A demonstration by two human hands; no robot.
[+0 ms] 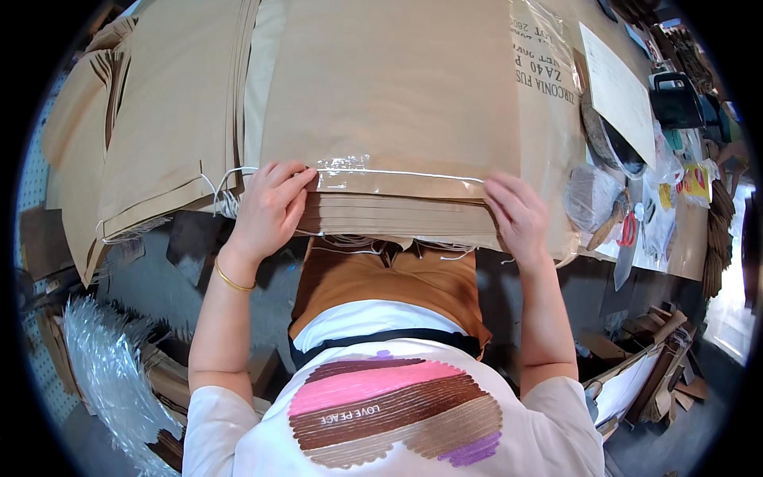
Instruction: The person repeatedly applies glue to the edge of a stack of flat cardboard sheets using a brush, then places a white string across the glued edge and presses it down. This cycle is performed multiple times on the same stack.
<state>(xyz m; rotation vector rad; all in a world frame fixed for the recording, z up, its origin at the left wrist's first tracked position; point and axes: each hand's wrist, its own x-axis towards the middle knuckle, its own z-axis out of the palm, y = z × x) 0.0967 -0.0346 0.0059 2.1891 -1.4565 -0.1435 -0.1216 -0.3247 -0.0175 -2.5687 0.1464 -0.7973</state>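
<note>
Cluttered surface [683, 230] at 3 o'clock, stack of brown paper bags [397, 103] at 12, left hand [269, 208] and right hand [518, 213] both gripping its front edge, scissors [628, 229] nearby.

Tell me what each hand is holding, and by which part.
Both hands grip the stack of brown paper bags at its near edge: left hand at the left corner by the white string, right hand at the right corner.

Cluttered workbench [683, 230], grey floor [675, 437], pegboard wall [32, 183], bright daylight right
</note>
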